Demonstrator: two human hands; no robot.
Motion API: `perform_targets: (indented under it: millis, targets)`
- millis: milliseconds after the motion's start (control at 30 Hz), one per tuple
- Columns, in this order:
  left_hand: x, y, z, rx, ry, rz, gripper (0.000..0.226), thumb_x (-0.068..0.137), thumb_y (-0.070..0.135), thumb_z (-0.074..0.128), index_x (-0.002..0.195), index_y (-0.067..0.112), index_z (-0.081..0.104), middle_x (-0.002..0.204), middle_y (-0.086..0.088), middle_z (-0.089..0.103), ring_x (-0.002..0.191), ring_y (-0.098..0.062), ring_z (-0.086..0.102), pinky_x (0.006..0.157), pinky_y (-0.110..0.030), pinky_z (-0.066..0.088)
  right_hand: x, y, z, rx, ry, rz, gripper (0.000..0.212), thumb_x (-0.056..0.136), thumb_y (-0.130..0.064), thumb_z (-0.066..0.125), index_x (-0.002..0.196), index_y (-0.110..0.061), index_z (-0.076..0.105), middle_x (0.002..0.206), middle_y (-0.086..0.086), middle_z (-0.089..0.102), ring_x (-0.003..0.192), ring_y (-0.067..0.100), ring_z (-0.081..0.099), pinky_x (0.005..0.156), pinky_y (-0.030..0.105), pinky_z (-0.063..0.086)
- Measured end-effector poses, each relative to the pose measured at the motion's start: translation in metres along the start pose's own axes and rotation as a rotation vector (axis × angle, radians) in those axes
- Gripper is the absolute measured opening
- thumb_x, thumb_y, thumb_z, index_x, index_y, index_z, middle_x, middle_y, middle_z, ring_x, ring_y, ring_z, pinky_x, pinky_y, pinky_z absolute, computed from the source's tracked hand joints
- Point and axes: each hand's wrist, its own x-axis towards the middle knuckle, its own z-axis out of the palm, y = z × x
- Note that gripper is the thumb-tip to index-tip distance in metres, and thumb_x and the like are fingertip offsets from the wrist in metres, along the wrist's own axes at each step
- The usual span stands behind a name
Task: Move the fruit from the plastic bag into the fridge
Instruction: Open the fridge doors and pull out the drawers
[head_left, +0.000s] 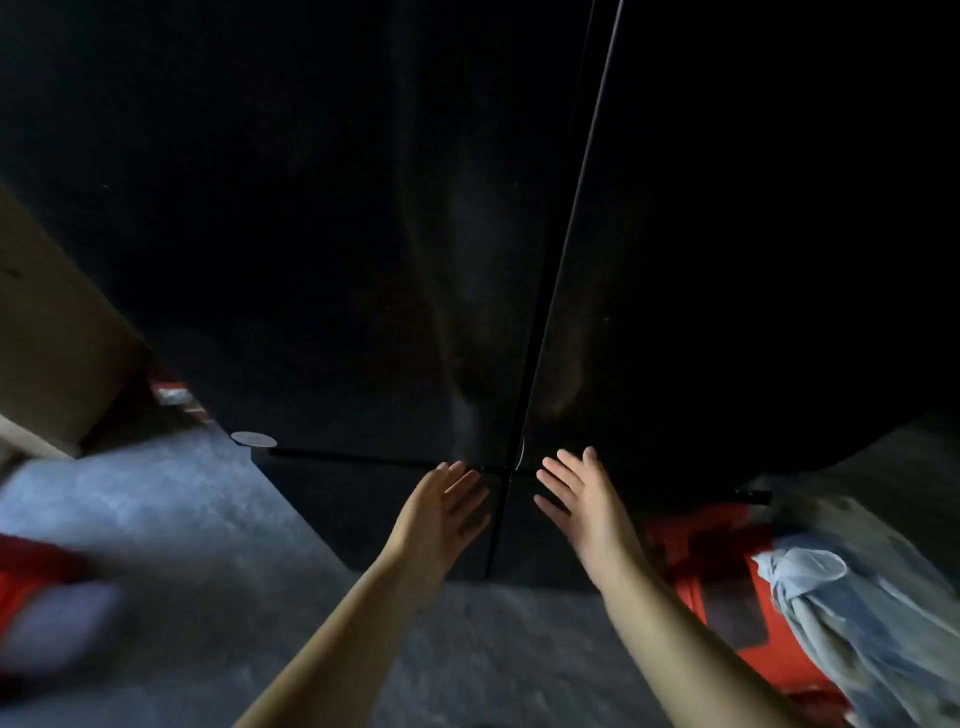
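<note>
A tall black fridge (363, 234) fills the view, its two upper doors closed, with a thin vertical seam (566, 260) between them. My left hand (441, 512) is stretched out with straight fingers close to the lower edge of the left door. Beside it, my right hand (582, 499) is held flat with spread fingers just right of the seam. Neither hand holds anything. No fruit shows. A pale, knotted plastic bag (852, 618) hangs at the lower right.
Grey floor (208, 545) lies in front of the fridge. A red stool or crate (717, 587) stands at the right under the bag. A blurred red and white thing (36, 597) sits at the left edge. A beige cabinet (47, 338) stands left of the fridge.
</note>
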Motion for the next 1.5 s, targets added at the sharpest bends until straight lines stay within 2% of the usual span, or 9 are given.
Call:
perform_targets:
  millis: [133,300,433,633,967,1067,1167,1333,1500]
  targets:
    - [0.021,-0.001,-0.007,-0.303,0.028,-0.061,0.049,0.097,0.040,0.038,0.134,0.010,0.047,0.133,-0.014,0.054,0.121,-0.031,0.051,0.096,-0.044,0.039,0.013,0.011,-0.001,0.282,0.025,0.106,0.063,0.099,-0.051,0.027,0.141,-0.006,0.036,0.142,0.014,0.045,0.129,0.026,0.044,0.108,0.044,0.035]
    - [0.048,-0.004,-0.014,-0.390,0.051,-0.101,0.052,0.097,0.041,0.036,0.136,0.008,0.044,0.135,-0.016,0.051,0.124,-0.033,0.048,0.101,-0.044,0.036,0.032,0.021,-0.006,0.476,0.092,0.121,0.068,0.096,-0.055,0.028,0.142,-0.005,0.036,0.142,0.015,0.044,0.130,0.027,0.044,0.107,0.042,0.036]
    - [0.065,-0.013,-0.020,-0.390,0.099,-0.110,0.057,0.098,0.043,0.036,0.139,0.004,0.040,0.132,-0.018,0.052,0.117,-0.034,0.052,0.101,-0.044,0.038,0.046,0.033,-0.006,0.529,0.129,0.155,0.069,0.096,-0.055,0.028,0.144,-0.006,0.032,0.145,0.016,0.041,0.132,0.028,0.041,0.106,0.042,0.035]
    - [0.078,-0.017,-0.017,-0.434,0.115,-0.104,0.063,0.098,0.049,0.029,0.142,0.003,0.035,0.141,-0.018,0.044,0.130,-0.032,0.042,0.107,-0.043,0.032,0.061,0.044,0.000,0.596,0.170,0.172,0.072,0.096,-0.057,0.026,0.146,-0.005,0.028,0.148,0.016,0.036,0.135,0.028,0.037,0.109,0.042,0.032]
    - [0.095,-0.015,-0.007,-0.455,0.126,-0.106,0.069,0.098,0.053,0.019,0.144,0.003,0.027,0.148,-0.019,0.033,0.136,-0.033,0.032,0.114,-0.043,0.021,0.080,0.049,0.002,0.781,0.198,0.111,0.078,0.094,-0.061,0.026,0.149,-0.007,0.014,0.156,0.013,0.017,0.143,0.027,0.020,0.114,0.045,0.019]
    - [0.098,-0.011,-0.007,-0.523,0.094,-0.097,0.072,0.096,0.056,0.022,0.142,0.000,0.031,0.147,-0.020,0.035,0.138,-0.033,0.029,0.115,-0.042,0.021,0.085,0.047,0.005,0.839,0.245,0.082,0.078,0.094,-0.060,0.028,0.149,-0.007,0.014,0.157,0.013,0.016,0.144,0.027,0.018,0.114,0.046,0.019]
    - [0.100,-0.009,-0.009,-0.524,0.061,-0.098,0.074,0.095,0.058,0.025,0.139,0.000,0.035,0.143,-0.020,0.041,0.135,-0.031,0.035,0.114,-0.040,0.023,0.088,0.050,0.007,0.851,0.257,0.065,0.076,0.094,-0.059,0.028,0.149,-0.007,0.017,0.156,0.013,0.020,0.143,0.027,0.019,0.114,0.046,0.020]
    - [0.098,-0.013,-0.005,-0.522,0.036,-0.085,0.072,0.096,0.058,0.020,0.140,0.003,0.037,0.142,-0.017,0.044,0.134,-0.029,0.037,0.115,-0.039,0.021,0.087,0.052,0.010,0.841,0.252,0.050,0.072,0.095,-0.058,0.029,0.147,-0.008,0.024,0.153,0.013,0.027,0.142,0.026,0.024,0.113,0.045,0.021]
    - [0.098,-0.009,-0.007,-0.529,0.047,-0.096,0.075,0.096,0.057,0.021,0.147,0.003,0.018,0.153,-0.019,0.023,0.142,-0.030,0.021,0.116,-0.040,0.017,0.082,0.049,0.006,0.834,0.219,0.044,0.077,0.094,-0.058,0.031,0.150,-0.008,0.011,0.156,0.013,0.017,0.144,0.027,0.017,0.115,0.043,0.018]
